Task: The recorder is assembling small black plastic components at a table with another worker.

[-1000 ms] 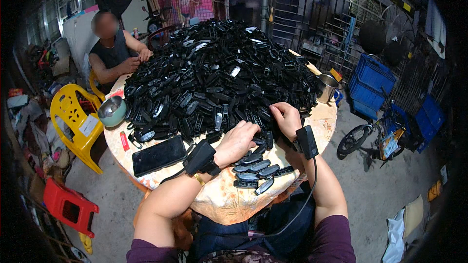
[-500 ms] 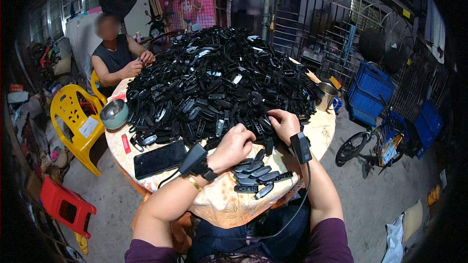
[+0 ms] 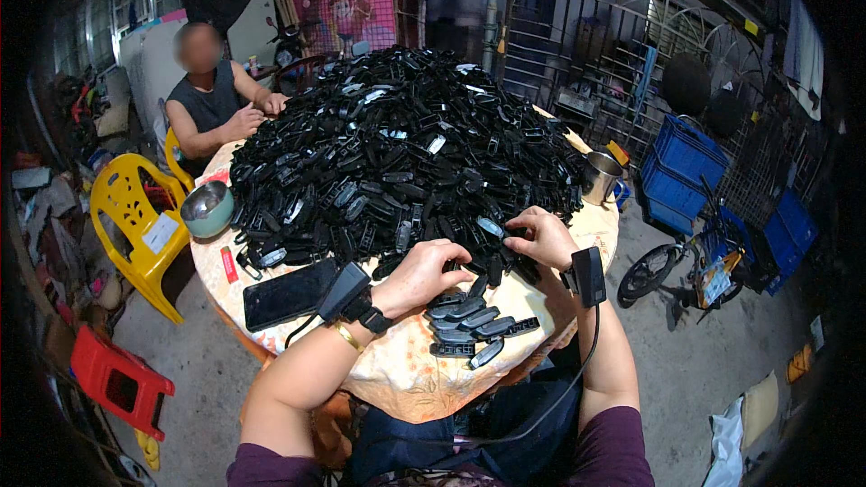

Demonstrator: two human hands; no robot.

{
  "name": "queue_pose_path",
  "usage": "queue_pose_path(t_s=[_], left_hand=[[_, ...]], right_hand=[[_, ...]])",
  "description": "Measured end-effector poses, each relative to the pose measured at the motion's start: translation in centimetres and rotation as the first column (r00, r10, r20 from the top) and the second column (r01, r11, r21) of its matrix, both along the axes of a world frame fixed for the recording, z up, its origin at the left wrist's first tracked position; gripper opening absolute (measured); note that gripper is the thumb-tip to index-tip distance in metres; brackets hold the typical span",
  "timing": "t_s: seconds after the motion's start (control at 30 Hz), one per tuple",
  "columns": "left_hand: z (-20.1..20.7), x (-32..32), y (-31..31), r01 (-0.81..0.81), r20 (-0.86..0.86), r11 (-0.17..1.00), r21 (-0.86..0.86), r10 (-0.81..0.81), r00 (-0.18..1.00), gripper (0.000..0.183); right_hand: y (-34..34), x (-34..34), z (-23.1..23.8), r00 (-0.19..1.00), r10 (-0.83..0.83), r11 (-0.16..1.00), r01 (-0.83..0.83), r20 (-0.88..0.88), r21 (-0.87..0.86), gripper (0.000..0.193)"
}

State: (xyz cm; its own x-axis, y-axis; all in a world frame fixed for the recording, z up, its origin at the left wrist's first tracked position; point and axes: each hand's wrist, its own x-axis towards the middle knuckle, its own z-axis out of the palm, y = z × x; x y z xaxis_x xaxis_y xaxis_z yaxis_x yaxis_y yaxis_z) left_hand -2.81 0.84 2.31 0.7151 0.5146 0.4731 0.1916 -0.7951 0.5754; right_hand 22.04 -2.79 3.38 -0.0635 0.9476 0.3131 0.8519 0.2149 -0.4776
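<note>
A big heap of small black plastic pieces [image 3: 388, 144], oblong and some with slots or shiny grey faces, covers most of the round table [image 3: 406, 388]. At its near edge, my right hand [image 3: 543, 239] pinches an oblong black piece with a shiny grey-blue face [image 3: 492, 227] between thumb and fingers. My left hand [image 3: 422, 275] is closed beside the heap, thumb and fingers curled toward each other; what lies between them cannot be made out. Just below the hands, several oblong black-grey pieces [image 3: 478, 320] lie in a small group on the patterned tablecloth.
A black phone [image 3: 287, 296], a red lighter-like item [image 3: 229, 265] and a bowl [image 3: 207, 209] lie left. A metal mug [image 3: 599, 176] stands right. Another person [image 3: 212, 99] sits across at left. Around the table are a yellow chair [image 3: 140, 230], red stool [image 3: 122, 383] and blue crates [image 3: 681, 167].
My right hand has risen slightly to the right, and a shiny-faced piece now shows at its fingertips. My left hand has shifted slightly lower. The other person's hands have moved a little.
</note>
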Motion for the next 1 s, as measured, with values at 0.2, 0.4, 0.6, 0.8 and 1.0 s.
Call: queue_pose_path(t_s=[0.2, 0.4, 0.6, 0.8, 1.0], left_hand=[[-1.6, 0.7, 0.5, 0.007, -0.011, 0.95, -0.313, -0.011, 1.0, 0.032], [-1.8, 0.7, 0.9, 0.147, 0.183, 0.799, -0.583, -0.047, 0.982, 0.027], [-1.0, 0.4, 0.6, 0.239, 0.381, 0.687, -0.687, 0.059, 0.923, 0.035], [-0.4, -0.1, 0.3, 0.212, 0.473, 0.686, -0.696, 0.216, 0.854, 0.031], [-0.5, -0.2, 0.3, 0.149, 0.425, 0.723, -0.674, 0.216, 0.879, 0.032]], right_hand=[[-0.1, -3.0, -0.3, 0.908, -0.293, 0.956, 0.288, 0.301, 0.061, 0.026], [0.6, -3.5, -2.4, 0.89, -0.404, 0.897, 0.339, 0.212, 0.285, 0.016], [-0.4, -4.4, -0.6, 0.898, 0.044, 0.966, 0.073, -0.438, 0.247, 0.014], [-2.3, -8.2, 0.3, 0.889, 0.195, 0.967, -0.103, -0.415, 0.234, 0.03], [-2.5, -8.5, -0.2, 0.883, 0.21, 0.959, -0.102, -0.419, 0.265, 0.027]])
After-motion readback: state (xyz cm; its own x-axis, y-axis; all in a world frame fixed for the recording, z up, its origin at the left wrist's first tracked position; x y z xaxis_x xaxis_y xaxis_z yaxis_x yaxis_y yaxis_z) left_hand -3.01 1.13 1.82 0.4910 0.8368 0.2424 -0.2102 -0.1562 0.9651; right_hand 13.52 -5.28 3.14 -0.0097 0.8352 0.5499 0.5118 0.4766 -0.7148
